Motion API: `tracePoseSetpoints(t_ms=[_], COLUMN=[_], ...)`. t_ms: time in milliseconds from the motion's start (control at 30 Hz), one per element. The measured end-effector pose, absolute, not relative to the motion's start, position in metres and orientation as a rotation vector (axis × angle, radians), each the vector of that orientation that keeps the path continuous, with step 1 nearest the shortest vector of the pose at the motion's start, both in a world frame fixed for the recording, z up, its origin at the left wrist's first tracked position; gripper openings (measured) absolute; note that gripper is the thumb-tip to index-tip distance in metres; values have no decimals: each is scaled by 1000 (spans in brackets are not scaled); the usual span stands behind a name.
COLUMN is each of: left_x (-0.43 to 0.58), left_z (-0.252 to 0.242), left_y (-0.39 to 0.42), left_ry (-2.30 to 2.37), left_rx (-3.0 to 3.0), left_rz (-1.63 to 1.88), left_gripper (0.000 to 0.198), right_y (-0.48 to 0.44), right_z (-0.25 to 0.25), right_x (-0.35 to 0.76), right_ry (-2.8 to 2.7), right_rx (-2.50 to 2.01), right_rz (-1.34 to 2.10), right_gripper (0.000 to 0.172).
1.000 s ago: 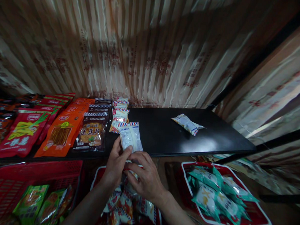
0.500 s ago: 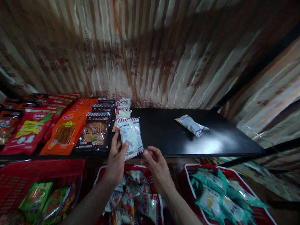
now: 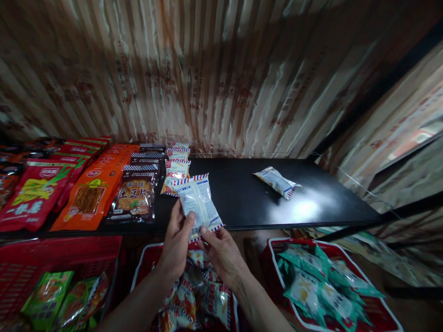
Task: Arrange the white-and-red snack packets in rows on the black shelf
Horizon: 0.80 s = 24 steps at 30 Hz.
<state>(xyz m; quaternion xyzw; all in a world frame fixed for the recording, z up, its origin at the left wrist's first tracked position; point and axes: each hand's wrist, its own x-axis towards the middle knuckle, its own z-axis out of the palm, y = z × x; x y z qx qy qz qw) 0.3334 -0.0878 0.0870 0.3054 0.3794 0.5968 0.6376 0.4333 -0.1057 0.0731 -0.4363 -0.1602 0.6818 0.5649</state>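
Note:
A white snack bag [image 3: 198, 204] with red-and-blue striped ends is between my hands, its printed back towards me. My left hand [image 3: 179, 235] grips its left side, thumb on the front. My right hand [image 3: 220, 249] pinches the bottom right edge between thumb and fingers. Just behind it, a row of matching snack bags [image 3: 177, 168] stands on the black shelf [image 3: 235, 196]. Another such bag [image 3: 277, 181] lies by itself farther right on the shelf. Below my hands, a red basket [image 3: 138, 265] holds several more bags of this kind.
Left along the shelf stand brown potato-chip bags [image 3: 136, 194], orange packets [image 3: 90, 199] and red bags [image 3: 31, 194]. A red basket [image 3: 93, 248] with green packets is at lower left; another basket [image 3: 391, 320] with teal bags is at lower right. Corrugated sheeting [image 3: 218, 78] backs the shelf.
My right hand has closed on the bag's lower edge, where before it was just beside it. The bag has tilted and come slightly right. The whole view has shifted a little.

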Motion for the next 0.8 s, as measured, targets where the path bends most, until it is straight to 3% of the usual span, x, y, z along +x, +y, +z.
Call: tracePoseSetpoints(t_ms=[133,300,800], left_x=[326,314,295], left_z=[94,104,113], left_y=[-83,-71,-62], left_ry=[837,923,1049], left_rx=[727,685,622], left_rz=[1343,1435,1512], left_gripper=[55,33,28], right_y=[-103,-103,-106], right_z=[67,61,55], right_x=[433,431,432], right_ry=[-488,-554,-654], right_rx=[-984,-1024,-1186], right_rz=[1549,1518,1503], right_gripper=[39,43,35])
